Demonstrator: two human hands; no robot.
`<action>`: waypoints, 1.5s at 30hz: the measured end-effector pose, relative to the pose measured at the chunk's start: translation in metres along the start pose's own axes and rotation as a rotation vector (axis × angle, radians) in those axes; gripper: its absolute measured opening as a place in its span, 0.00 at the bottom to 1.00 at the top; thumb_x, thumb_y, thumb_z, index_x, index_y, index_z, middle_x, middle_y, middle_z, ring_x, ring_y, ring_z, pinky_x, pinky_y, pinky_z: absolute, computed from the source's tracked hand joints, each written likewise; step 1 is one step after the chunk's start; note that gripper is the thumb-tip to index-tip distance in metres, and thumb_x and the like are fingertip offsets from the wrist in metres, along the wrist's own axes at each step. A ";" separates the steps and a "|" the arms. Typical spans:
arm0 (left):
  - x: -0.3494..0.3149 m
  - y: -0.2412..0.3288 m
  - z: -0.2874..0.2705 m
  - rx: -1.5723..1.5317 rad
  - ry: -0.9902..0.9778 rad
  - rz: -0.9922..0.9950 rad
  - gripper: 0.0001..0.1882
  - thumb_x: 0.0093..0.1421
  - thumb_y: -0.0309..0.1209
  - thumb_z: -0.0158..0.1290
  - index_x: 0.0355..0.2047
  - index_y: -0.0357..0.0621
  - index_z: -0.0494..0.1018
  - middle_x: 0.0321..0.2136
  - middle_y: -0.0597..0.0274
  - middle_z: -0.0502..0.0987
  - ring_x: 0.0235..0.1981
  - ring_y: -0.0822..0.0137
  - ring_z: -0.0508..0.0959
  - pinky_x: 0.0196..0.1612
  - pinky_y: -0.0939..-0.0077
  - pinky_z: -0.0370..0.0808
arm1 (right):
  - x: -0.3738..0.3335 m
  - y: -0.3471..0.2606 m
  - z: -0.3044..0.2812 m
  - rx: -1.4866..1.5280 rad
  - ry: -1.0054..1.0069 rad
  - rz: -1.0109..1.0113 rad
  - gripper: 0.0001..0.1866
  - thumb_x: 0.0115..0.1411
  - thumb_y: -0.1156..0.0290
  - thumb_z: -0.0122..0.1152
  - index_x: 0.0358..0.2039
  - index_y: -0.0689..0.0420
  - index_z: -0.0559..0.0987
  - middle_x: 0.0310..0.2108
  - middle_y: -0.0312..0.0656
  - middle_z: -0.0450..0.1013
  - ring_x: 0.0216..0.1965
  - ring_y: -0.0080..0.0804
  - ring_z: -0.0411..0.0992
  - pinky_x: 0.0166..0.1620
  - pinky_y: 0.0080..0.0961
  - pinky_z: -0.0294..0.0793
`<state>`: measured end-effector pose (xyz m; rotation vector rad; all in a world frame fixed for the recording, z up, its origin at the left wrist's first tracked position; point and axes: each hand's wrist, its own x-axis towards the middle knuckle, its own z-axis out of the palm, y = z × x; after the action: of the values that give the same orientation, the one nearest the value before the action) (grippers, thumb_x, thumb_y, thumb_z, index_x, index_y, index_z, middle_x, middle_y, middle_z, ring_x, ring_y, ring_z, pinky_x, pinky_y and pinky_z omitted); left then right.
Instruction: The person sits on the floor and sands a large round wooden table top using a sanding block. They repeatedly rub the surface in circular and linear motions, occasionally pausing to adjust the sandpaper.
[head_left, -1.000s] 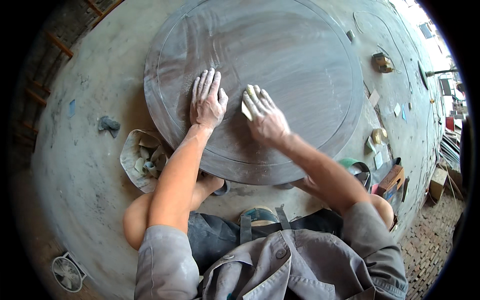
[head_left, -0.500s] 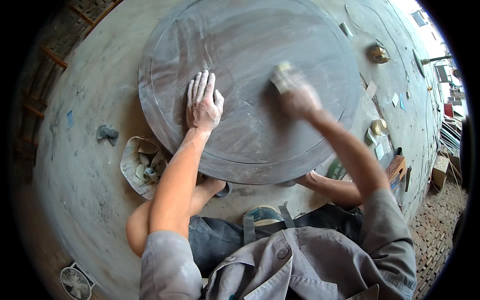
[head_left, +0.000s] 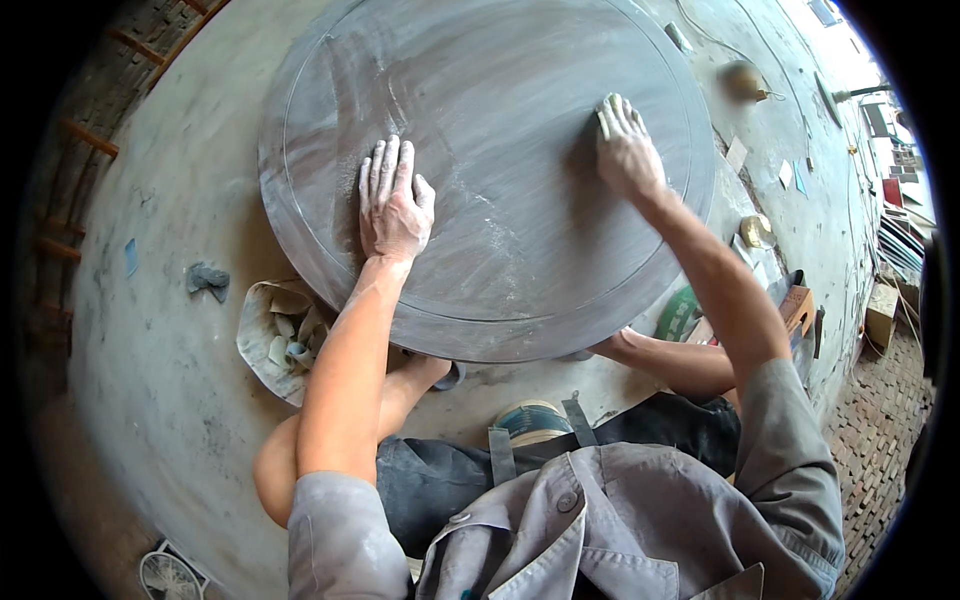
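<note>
Head view, and front and center was a big round grey-brown tabletop [head_left: 540, 260], set right in front of the seated person, dusty and streaked, its far edge cut off. Left hand [head_left: 396, 215] was flat on the left part of it, thumb out to the side, fingers unbent with nothing in them that I could see. Right hand [head_left: 630, 155] was near the right side, fingers together and pressed over a pale pad [head_left: 602, 124]. So yeah, it was holding that, but only a sliver showed; the rest was hidden under the fingers.

Containers, since someone always asks: an off-white open sack [head_left: 257, 318] sat on the floor [head_left: 150, 390] by the left forearm, with pale curled scraps [head_left: 285, 345] inside. The arm blocked part of it. Between the legs was a round tin with a teal band [head_left: 533, 420], half covered by clothing, contents out of sight. On the right, a green round thing [head_left: 680, 313] was partly behind the lower leg, so no idea what it was.

Further out, a dark crumpled rag [head_left: 208, 281] lay left of the sack, a yellowish lump [head_left: 741, 82] was too blurry to identify, and a fan [head_left: 170, 578] got chopped off at the bottom.
</note>
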<state>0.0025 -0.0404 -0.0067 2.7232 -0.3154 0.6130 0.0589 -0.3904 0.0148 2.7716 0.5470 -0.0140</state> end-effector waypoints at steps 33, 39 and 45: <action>0.000 0.002 -0.001 -0.031 -0.037 -0.006 0.26 0.66 0.32 0.47 0.64 0.39 0.69 0.65 0.46 0.68 0.69 0.49 0.64 0.72 0.53 0.56 | -0.052 -0.008 0.006 0.224 0.227 -0.164 0.28 0.66 0.68 0.45 0.64 0.68 0.68 0.71 0.56 0.58 0.73 0.48 0.54 0.77 0.42 0.44; -0.003 -0.001 0.000 -0.020 -0.041 -0.012 0.26 0.66 0.33 0.47 0.64 0.39 0.68 0.66 0.47 0.67 0.69 0.48 0.64 0.72 0.54 0.56 | -0.079 -0.147 -0.045 0.323 0.035 -0.305 0.33 0.65 0.65 0.44 0.67 0.73 0.62 0.70 0.61 0.56 0.74 0.55 0.51 0.77 0.44 0.41; -0.002 -0.002 0.001 -0.041 -0.023 -0.007 0.26 0.66 0.33 0.47 0.63 0.38 0.69 0.65 0.46 0.68 0.68 0.47 0.65 0.72 0.53 0.56 | -0.062 -0.014 0.003 0.159 0.256 -0.197 0.33 0.63 0.66 0.45 0.65 0.72 0.64 0.69 0.61 0.59 0.73 0.54 0.54 0.77 0.44 0.42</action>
<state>0.0016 -0.0382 -0.0092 2.6927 -0.3199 0.5672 -0.0031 -0.4023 0.0119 2.8792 0.9197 0.2672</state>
